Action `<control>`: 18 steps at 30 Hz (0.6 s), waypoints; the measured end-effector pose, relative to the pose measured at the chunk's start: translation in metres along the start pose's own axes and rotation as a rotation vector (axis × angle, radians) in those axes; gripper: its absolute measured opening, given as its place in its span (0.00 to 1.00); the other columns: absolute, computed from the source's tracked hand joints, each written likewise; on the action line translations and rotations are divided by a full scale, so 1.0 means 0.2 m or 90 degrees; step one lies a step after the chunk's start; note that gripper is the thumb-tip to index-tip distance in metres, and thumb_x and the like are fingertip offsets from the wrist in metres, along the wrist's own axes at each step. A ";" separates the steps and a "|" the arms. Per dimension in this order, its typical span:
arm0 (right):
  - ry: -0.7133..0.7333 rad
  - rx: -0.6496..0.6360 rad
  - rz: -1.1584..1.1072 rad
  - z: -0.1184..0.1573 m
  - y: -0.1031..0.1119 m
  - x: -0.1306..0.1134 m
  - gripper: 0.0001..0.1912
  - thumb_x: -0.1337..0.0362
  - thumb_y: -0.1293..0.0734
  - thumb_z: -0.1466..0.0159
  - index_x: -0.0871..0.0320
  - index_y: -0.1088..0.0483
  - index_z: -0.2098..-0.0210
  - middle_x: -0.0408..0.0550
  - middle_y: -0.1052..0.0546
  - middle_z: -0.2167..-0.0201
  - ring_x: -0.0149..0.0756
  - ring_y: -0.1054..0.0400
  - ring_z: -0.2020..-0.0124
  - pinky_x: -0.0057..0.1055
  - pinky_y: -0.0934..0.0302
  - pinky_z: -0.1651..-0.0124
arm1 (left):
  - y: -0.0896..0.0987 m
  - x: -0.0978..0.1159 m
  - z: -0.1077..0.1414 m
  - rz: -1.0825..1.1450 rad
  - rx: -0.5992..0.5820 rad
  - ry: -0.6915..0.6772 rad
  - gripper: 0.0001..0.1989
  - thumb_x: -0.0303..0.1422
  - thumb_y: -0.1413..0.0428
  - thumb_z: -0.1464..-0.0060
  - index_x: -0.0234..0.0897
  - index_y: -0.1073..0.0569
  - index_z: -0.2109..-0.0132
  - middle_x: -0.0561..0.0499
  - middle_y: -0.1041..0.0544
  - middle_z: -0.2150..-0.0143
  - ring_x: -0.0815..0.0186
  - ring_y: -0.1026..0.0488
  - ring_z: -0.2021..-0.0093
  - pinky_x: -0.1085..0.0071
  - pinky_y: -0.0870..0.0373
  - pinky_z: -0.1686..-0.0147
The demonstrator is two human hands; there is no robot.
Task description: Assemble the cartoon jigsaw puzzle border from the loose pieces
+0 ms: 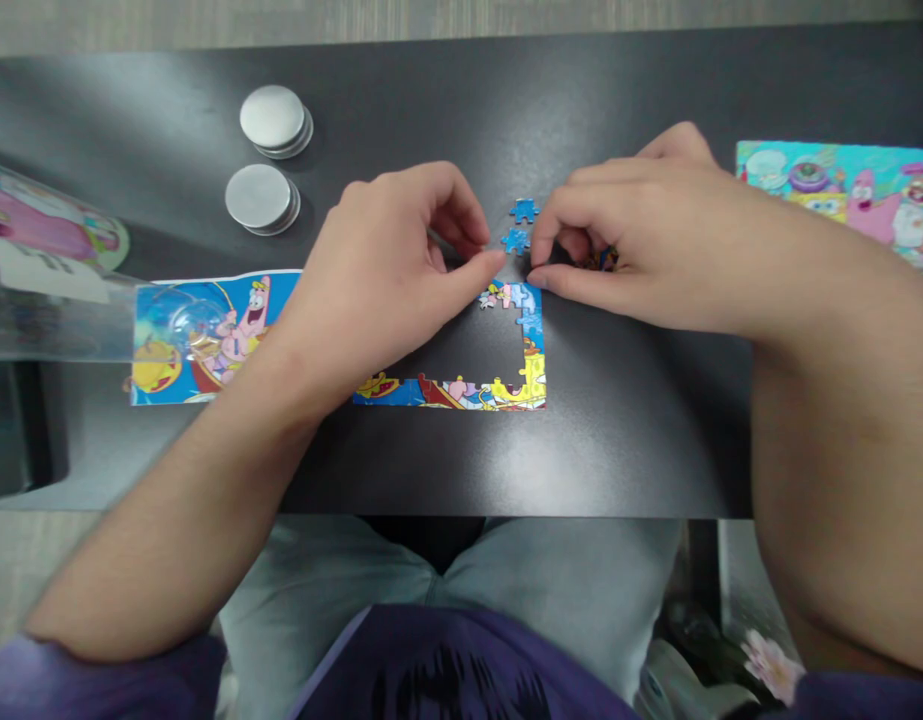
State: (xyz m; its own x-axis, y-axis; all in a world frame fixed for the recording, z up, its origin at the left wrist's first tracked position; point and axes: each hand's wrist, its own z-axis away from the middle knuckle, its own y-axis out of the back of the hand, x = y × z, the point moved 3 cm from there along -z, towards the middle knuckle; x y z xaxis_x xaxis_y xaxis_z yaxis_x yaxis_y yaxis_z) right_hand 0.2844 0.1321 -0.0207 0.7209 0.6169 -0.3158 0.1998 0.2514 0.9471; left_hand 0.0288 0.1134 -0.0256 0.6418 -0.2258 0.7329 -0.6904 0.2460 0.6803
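Note:
A partly assembled jigsaw puzzle border [534,345] lies on the dark table, its right side and bottom edge joined around a bare middle. My left hand [416,250] is over its top edge, thumb and forefinger pinched together; whatever is between them is hidden. At the top right corner, the fingertips of my right hand [633,235] are also pinched, and I cannot make out what they hold. Between the hands lie two loose blue pieces, an upper puzzle piece [524,210] and a lower puzzle piece [515,241]. More dark pieces [602,259] show partly beneath my right palm.
A printed cartoon picture sheet [270,300] lies left, partly behind a clear plastic bottle [71,320]. Silver discs form a back stack [272,117] and a front stack [258,197]. Another cartoon picture [866,190] lies at the right, partly covered by my forearm.

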 end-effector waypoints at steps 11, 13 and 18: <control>-0.018 -0.021 -0.001 0.00 0.01 -0.03 0.04 0.57 0.29 0.20 0.44 0.23 0.55 0.45 0.12 0.59 0.53 0.20 0.57 0.61 0.39 0.33 | 0.05 -0.04 -0.05 -0.058 -0.158 -0.079 0.18 0.59 0.28 0.38 0.59 0.06 0.49 0.48 0.12 0.49 0.45 0.21 0.55 0.42 0.23 0.48; -0.013 -0.016 -0.005 0.00 0.01 -0.03 0.04 0.56 0.28 0.21 0.44 0.24 0.55 0.45 0.13 0.59 0.52 0.20 0.57 0.61 0.39 0.33 | 0.04 -0.03 -0.05 -0.052 -0.158 -0.073 0.16 0.58 0.29 0.37 0.58 0.06 0.51 0.48 0.13 0.51 0.45 0.21 0.54 0.42 0.24 0.47; -0.001 -0.011 -0.011 0.00 0.00 -0.01 0.03 0.58 0.26 0.22 0.44 0.25 0.53 0.43 0.13 0.60 0.51 0.21 0.59 0.60 0.40 0.34 | 0.03 -0.02 -0.05 -0.046 -0.155 -0.067 0.16 0.59 0.27 0.38 0.56 0.07 0.55 0.47 0.13 0.53 0.42 0.19 0.51 0.41 0.22 0.44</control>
State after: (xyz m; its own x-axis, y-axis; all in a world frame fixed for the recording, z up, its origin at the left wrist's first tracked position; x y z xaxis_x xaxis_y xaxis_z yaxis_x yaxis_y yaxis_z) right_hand 0.2827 0.1299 -0.0197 0.7183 0.6114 -0.3320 0.2010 0.2745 0.9404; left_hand 0.0258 0.1257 -0.0245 0.6393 -0.3453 0.6870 -0.5347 0.4424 0.7200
